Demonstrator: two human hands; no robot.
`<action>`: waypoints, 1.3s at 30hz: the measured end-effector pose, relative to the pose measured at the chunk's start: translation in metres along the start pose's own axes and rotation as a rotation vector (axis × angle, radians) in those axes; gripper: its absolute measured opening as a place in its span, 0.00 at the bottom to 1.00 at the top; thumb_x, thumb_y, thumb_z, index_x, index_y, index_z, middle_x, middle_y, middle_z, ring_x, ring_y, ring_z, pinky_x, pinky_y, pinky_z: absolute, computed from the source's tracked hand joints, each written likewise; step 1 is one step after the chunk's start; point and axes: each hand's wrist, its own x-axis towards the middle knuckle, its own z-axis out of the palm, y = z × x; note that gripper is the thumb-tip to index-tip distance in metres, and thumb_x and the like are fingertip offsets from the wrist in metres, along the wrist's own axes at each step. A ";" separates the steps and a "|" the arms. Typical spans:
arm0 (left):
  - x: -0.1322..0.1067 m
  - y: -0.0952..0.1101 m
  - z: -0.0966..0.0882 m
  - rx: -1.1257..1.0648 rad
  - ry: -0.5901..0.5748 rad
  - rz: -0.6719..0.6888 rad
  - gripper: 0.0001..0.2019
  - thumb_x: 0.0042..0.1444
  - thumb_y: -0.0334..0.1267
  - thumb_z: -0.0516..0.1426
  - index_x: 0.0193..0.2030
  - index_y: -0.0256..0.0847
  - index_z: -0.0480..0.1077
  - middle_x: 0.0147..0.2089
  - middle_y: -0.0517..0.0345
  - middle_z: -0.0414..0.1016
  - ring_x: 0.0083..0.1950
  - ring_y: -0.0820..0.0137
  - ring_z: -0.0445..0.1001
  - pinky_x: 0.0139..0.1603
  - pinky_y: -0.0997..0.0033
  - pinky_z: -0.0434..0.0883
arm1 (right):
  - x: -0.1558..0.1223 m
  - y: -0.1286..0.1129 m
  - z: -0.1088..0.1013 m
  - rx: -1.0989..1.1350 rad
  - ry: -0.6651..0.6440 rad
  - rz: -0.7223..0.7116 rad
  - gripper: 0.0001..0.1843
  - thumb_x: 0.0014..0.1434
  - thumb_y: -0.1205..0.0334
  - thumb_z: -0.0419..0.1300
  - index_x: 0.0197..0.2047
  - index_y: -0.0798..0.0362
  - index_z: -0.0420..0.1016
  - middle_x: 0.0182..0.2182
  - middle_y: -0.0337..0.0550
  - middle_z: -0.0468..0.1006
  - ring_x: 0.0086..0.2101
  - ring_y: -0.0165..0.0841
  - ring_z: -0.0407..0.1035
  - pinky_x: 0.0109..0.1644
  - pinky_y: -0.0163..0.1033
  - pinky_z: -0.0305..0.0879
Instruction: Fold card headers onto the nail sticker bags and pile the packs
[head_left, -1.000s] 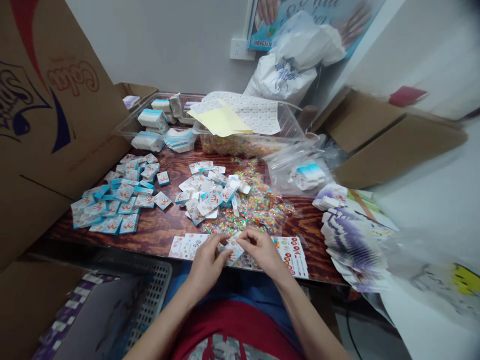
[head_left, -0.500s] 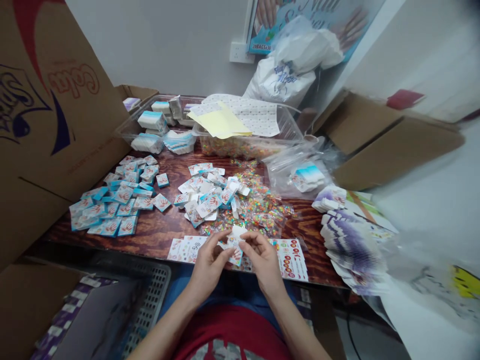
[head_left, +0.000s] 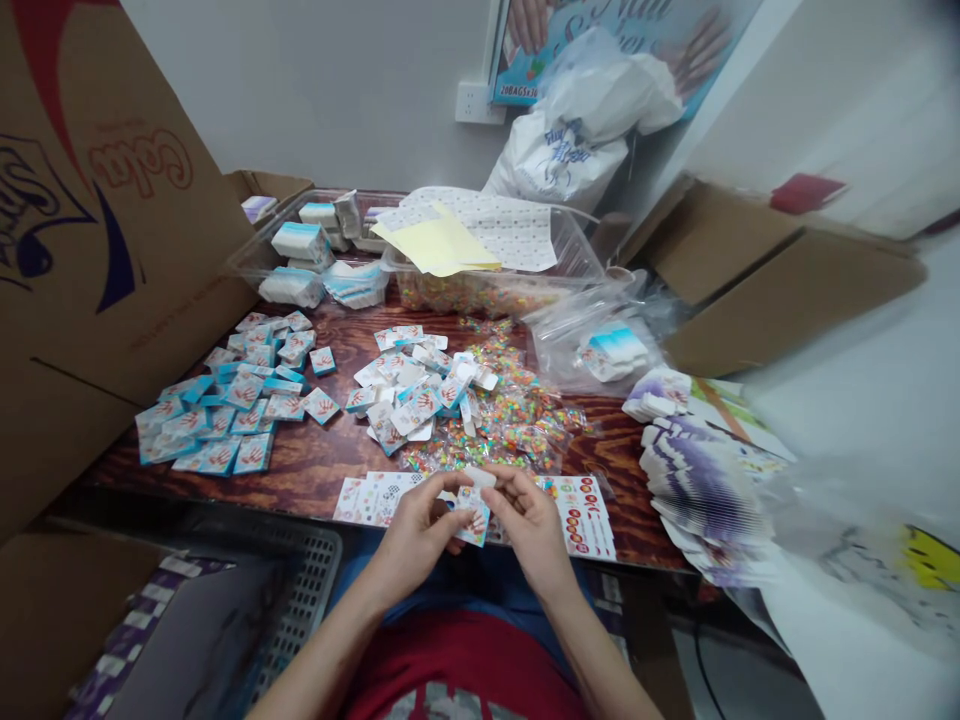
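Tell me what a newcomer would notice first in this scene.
The left hand and right hand hold a small card at the front edge of the wooden table. Blue-and-white cards lie spread to the left, and colourful packets are heaped at centre.

**Held card.** A small square card (head_left: pixel 474 517), white with a blue border and a red hand print on its face, is held tilted, with one corner pointing downward. A white paper tab (head_left: pixel 480 478) sits at the upper edge of the card; whether the two are joined cannot be told. The left hand (head_left: pixel 416 535), bare, lies left of the card, its fingers curving over towards the card's edge. The right hand (head_left: pixel 532 530), also bare, lies right of the card, its fingers pinching the upper corner.
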 end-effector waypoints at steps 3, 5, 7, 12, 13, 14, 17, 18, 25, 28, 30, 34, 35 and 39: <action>-0.001 -0.003 0.003 -0.022 0.065 0.024 0.15 0.57 0.39 0.58 0.51 0.45 0.62 0.45 0.60 0.68 0.28 0.78 0.70 0.26 0.76 0.73 | 0.000 -0.007 -0.003 -0.083 -0.085 -0.045 0.10 0.60 0.54 0.61 0.35 0.52 0.77 0.34 0.42 0.76 0.37 0.35 0.70 0.42 0.36 0.64; -0.001 -0.005 0.003 -0.018 0.079 0.036 0.18 0.57 0.37 0.58 0.52 0.47 0.59 0.48 0.60 0.67 0.29 0.78 0.69 0.26 0.76 0.72 | 0.000 -0.008 -0.004 -0.081 -0.110 -0.056 0.11 0.60 0.54 0.61 0.31 0.52 0.75 0.33 0.41 0.75 0.36 0.34 0.69 0.41 0.36 0.64; -0.002 -0.006 0.003 0.043 0.056 0.048 0.19 0.57 0.36 0.58 0.54 0.48 0.58 0.47 0.61 0.67 0.29 0.78 0.69 0.28 0.75 0.71 | 0.001 -0.007 -0.004 -0.050 -0.101 -0.001 0.11 0.58 0.53 0.64 0.30 0.52 0.74 0.30 0.39 0.73 0.33 0.32 0.67 0.38 0.35 0.62; -0.007 -0.007 0.000 0.116 0.019 0.063 0.21 0.57 0.34 0.58 0.56 0.48 0.58 0.47 0.59 0.68 0.29 0.77 0.69 0.29 0.75 0.69 | 0.004 -0.001 -0.003 0.027 -0.043 0.139 0.13 0.51 0.53 0.69 0.31 0.53 0.74 0.26 0.37 0.71 0.28 0.30 0.63 0.33 0.34 0.59; -0.007 -0.007 0.000 0.112 0.016 0.066 0.22 0.57 0.35 0.58 0.57 0.49 0.58 0.47 0.59 0.68 0.29 0.77 0.69 0.29 0.75 0.69 | 0.005 -0.001 -0.002 0.040 -0.037 0.150 0.13 0.51 0.53 0.69 0.30 0.53 0.74 0.25 0.36 0.71 0.28 0.30 0.63 0.33 0.34 0.59; -0.008 -0.006 0.000 0.107 0.013 0.067 0.22 0.58 0.35 0.58 0.57 0.49 0.58 0.47 0.59 0.68 0.29 0.77 0.69 0.29 0.75 0.69 | 0.005 -0.001 -0.002 0.057 -0.028 0.162 0.14 0.50 0.53 0.70 0.29 0.54 0.74 0.24 0.36 0.70 0.27 0.29 0.62 0.32 0.34 0.58; -0.009 -0.006 0.001 0.094 0.004 0.065 0.22 0.58 0.36 0.58 0.58 0.50 0.58 0.46 0.60 0.68 0.29 0.77 0.69 0.28 0.75 0.69 | 0.007 -0.003 -0.001 0.156 0.001 0.229 0.15 0.47 0.53 0.71 0.26 0.53 0.72 0.22 0.35 0.69 0.25 0.28 0.59 0.30 0.33 0.55; -0.009 -0.006 0.001 0.088 0.001 0.062 0.22 0.58 0.36 0.58 0.58 0.50 0.58 0.46 0.60 0.67 0.29 0.77 0.69 0.28 0.75 0.69 | 0.007 -0.003 -0.001 0.190 0.007 0.253 0.16 0.46 0.54 0.72 0.25 0.53 0.71 0.22 0.35 0.69 0.24 0.28 0.59 0.29 0.33 0.55; -0.008 -0.015 0.006 -0.023 0.037 0.042 0.23 0.58 0.38 0.58 0.59 0.50 0.56 0.46 0.59 0.65 0.28 0.78 0.68 0.25 0.78 0.71 | -0.004 0.001 0.006 0.052 0.051 0.090 0.14 0.53 0.53 0.66 0.24 0.53 0.73 0.24 0.37 0.70 0.28 0.31 0.63 0.33 0.35 0.59; -0.008 -0.017 0.006 -0.069 0.075 0.042 0.24 0.59 0.39 0.57 0.60 0.50 0.56 0.47 0.59 0.65 0.28 0.78 0.68 0.24 0.77 0.71 | -0.013 0.002 0.011 -0.060 0.062 -0.028 0.10 0.58 0.54 0.63 0.33 0.52 0.78 0.33 0.42 0.76 0.36 0.36 0.69 0.41 0.38 0.64; -0.009 -0.017 0.004 -0.043 0.055 0.037 0.20 0.59 0.40 0.56 0.58 0.47 0.61 0.42 0.60 0.67 0.27 0.77 0.68 0.25 0.77 0.71 | -0.017 0.002 0.014 -0.110 0.047 -0.077 0.09 0.59 0.55 0.63 0.35 0.52 0.78 0.35 0.44 0.77 0.39 0.38 0.70 0.43 0.39 0.65; -0.012 -0.012 -0.002 0.042 0.011 0.000 0.13 0.60 0.40 0.56 0.50 0.41 0.68 0.29 0.64 0.68 0.24 0.76 0.67 0.26 0.76 0.70 | -0.019 0.004 0.013 -0.133 0.003 -0.047 0.12 0.59 0.51 0.62 0.34 0.51 0.78 0.34 0.44 0.77 0.37 0.38 0.72 0.40 0.39 0.67; -0.012 -0.010 -0.004 0.048 0.022 -0.003 0.13 0.60 0.40 0.56 0.50 0.41 0.68 0.29 0.64 0.68 0.24 0.76 0.68 0.26 0.77 0.69 | -0.019 0.006 0.010 -0.115 0.020 -0.020 0.14 0.59 0.49 0.62 0.36 0.51 0.79 0.35 0.45 0.78 0.37 0.38 0.72 0.39 0.39 0.68; -0.007 -0.004 -0.023 0.052 0.153 0.046 0.15 0.60 0.42 0.56 0.54 0.43 0.67 0.41 0.58 0.71 0.30 0.75 0.71 0.29 0.76 0.72 | -0.017 0.018 -0.007 -0.011 0.173 0.109 0.21 0.54 0.46 0.65 0.45 0.51 0.78 0.38 0.47 0.81 0.35 0.39 0.74 0.37 0.40 0.71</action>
